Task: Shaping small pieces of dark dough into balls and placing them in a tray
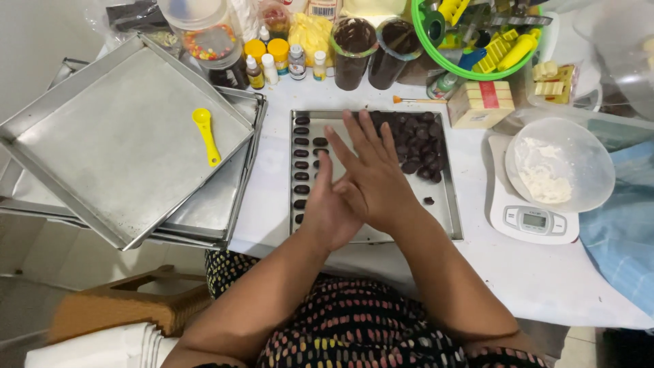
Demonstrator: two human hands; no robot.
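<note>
Palms pressed flat together — your left hand (325, 212) and right hand (373, 178) look mid-roll over the baking tray (451, 204); whatever sits between them is hidden. Next, set it gently beside the rows of dark pieces (302, 164).

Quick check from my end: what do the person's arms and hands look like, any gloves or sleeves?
Both arms are bare to above the elbow, with no sleeves showing. The left hand and right hand wear no gloves, and no rings, watch or bracelets show.

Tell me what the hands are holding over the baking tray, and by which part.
It cannot be told. The left hand and right hand are pressed palm to palm above the baking tray of dark chocolate pieces; anything between the palms is hidden.
</note>
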